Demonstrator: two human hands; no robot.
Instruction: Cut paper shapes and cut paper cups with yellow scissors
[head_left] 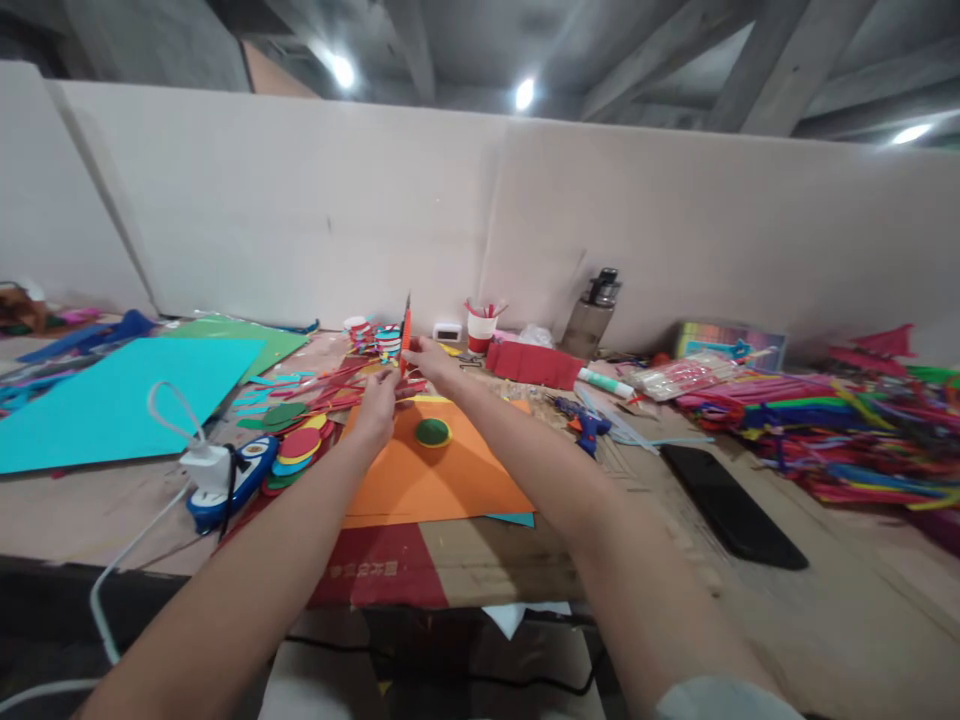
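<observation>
An orange utility knife [406, 335] stands upright, its dark pointed tip upward, above the far edge of an orange paper sheet [457, 485]. My right hand [433, 362] is closed on it from the right. Close by on the left, my left hand [381, 393] has its fingers pinched together at the knife's lower end; what they hold is hidden. On the orange sheet, below the hands, lies a green paper disc [433, 432] on a slightly larger yellow one. Red strips [341, 385] lie left of my left hand.
Coloured paper discs [301, 447], a blue power strip [251, 475] and turquoise card [135, 395] lie left. To the right are a blue glue gun [592, 430], glue stick [606, 383], black phone [731, 505] and pipe cleaners [832, 430]. A bottle [592, 320] stands behind.
</observation>
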